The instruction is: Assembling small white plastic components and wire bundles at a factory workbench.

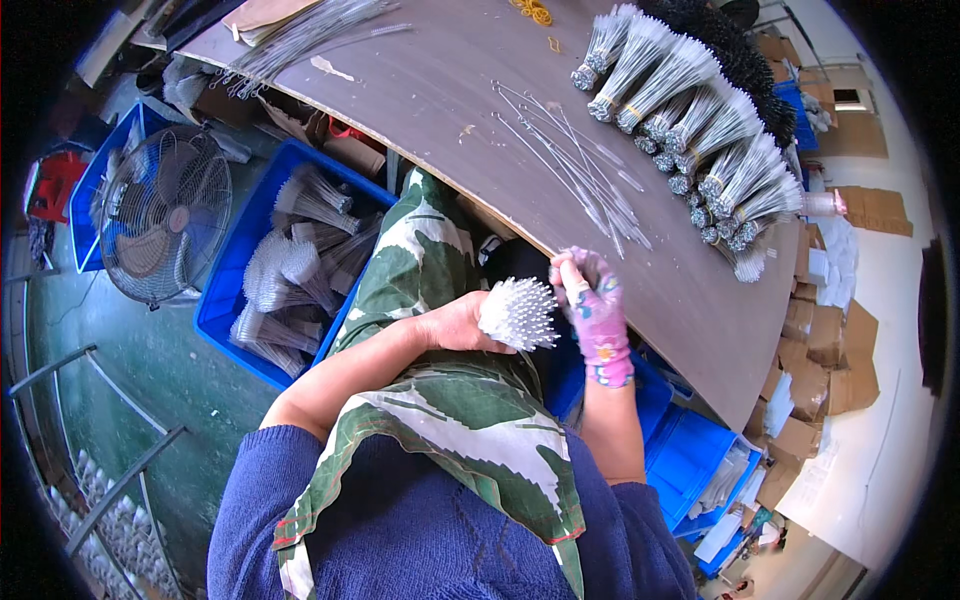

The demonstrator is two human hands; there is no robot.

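Observation:
My left hand [462,322] is wrapped round a bundle of thin wire tube brushes [518,315], held over my lap with the white bristle tips facing up. To the right of the bundle, at the table's edge, is my right hand [592,290], in a pink patterned glove with bare fingertips. Its thumb and fingers are pressed together; whatever they may pinch is too small to make out. Loose tube brushes [575,165] lie scattered on the brown table [430,95] beyond my right hand. Tied bundles of brushes [690,120] are stacked at the far right.
A blue bin [215,290] with several brush bundles stands left of my legs, beside a floor fan [165,215]. More wires [310,40] lie at the table's far left, yellow rubber bands [533,10] at the back. Blue crates [690,465] and cardboard boxes [850,360] are on the right.

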